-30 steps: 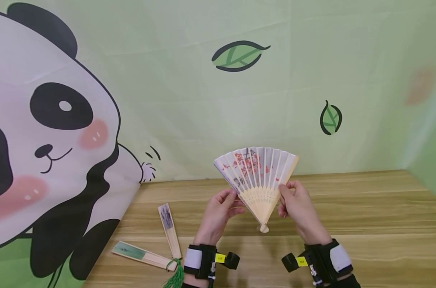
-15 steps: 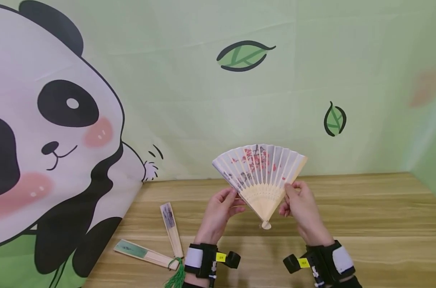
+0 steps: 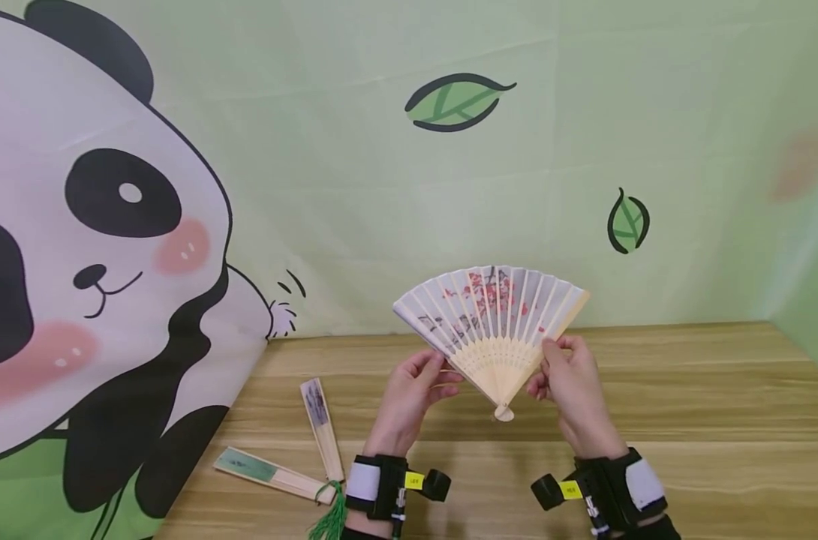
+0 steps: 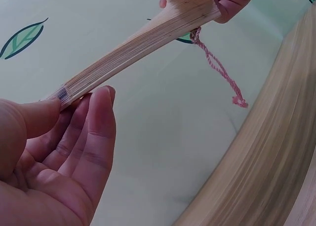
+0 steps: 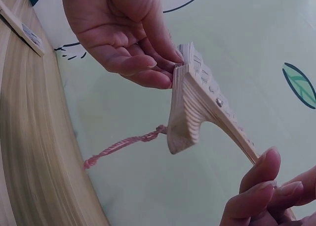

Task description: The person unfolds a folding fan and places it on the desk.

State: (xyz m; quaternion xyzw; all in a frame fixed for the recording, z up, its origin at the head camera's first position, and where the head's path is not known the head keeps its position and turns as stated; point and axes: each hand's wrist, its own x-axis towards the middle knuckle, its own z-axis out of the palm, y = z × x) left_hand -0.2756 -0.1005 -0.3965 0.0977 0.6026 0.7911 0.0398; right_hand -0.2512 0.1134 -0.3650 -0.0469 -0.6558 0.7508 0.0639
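A partly spread folding fan, white with red blossoms and pale wooden ribs, is held upright above the table. My left hand pinches its left edge between thumb and fingers; in the left wrist view that hand grips the stacked ribs. My right hand pinches the right outer rib. A pink cord hangs from the fan's pivot end in the left wrist view. In the right wrist view the ribs run between both hands.
Two folded fans lie on the wooden table at the left, one with a purplish picture, one with a green picture. A green tassel lies beside them. Behind hangs a pale green panda backdrop.
The fan has spread wider, its right edge moving right with my right hand. Its pivot end has risen a little. My left hand has stayed nearly in place.
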